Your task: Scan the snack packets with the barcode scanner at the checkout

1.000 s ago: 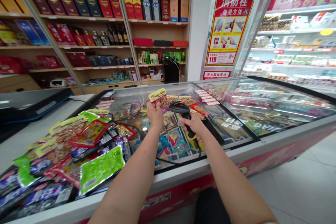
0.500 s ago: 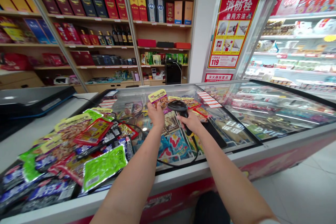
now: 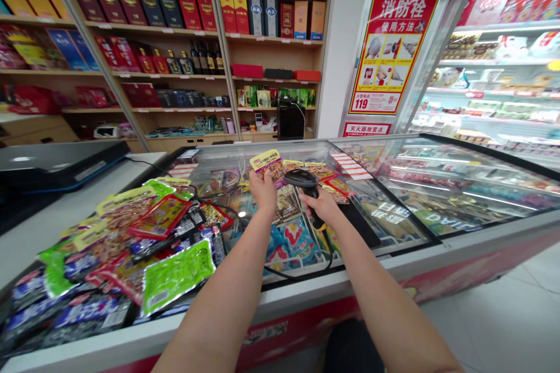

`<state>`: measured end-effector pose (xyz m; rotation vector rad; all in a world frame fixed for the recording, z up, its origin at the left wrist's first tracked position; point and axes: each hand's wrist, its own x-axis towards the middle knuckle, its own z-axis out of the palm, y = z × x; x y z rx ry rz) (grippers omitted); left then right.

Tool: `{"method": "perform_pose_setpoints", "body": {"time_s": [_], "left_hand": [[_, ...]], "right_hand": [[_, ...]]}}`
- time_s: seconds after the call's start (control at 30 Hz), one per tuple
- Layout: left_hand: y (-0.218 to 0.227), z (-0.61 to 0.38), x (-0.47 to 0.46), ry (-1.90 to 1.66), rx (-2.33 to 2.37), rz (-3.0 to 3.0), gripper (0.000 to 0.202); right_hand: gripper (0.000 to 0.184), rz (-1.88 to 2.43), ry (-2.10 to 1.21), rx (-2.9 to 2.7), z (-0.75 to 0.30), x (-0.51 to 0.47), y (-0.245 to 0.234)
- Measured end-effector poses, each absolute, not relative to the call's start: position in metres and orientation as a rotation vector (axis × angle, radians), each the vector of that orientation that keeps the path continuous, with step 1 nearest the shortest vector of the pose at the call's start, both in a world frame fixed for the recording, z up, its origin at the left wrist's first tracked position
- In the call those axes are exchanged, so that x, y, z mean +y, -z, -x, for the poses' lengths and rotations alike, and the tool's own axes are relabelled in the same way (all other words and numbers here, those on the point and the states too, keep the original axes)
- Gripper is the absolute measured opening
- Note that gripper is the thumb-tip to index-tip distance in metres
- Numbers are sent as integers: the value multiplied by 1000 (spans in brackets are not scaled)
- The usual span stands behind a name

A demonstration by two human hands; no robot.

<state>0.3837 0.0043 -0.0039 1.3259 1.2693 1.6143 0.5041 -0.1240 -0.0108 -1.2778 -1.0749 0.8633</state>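
My left hand is closed on a yellow-topped snack packet, held upright over the freezer's glass lid. Beside it, my right hand grips the handle of a black barcode scanner, whose head points left toward the packet. A black cable runs down from the scanner handle and loops across the glass. More snack packets in yellow and red lie on the lid just past the scanner. To the left a large heap of packets is piled up, with a bright green packet on its near side.
The chest freezer's white front edge runs along in front of me. A flat dark device stands on the counter at left. Behind are shelves of boxes and bottles; a dark flat object lies right of my right hand.
The whole view has shifted slightly, so everything sits a little further right. Both hands keep their hold on the packet and the scanner, with little other movement.
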Motion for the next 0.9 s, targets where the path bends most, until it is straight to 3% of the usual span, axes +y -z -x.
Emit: {"method": "perform_pose_setpoints", "body": {"time_s": [0.27, 0.47, 0.9], "left_hand": [[3, -387, 8, -1095, 824, -657, 17], [-6, -375, 4, -1029, 706, -342, 13], [6, -386, 5, -1168, 593, -763, 31]], "right_hand": [[38, 1207, -860, -929, -506, -142, 4], [39, 1157, -872, -937, -503, -140, 6], [34, 1119, -876, -937, -501, -143, 6]]}}
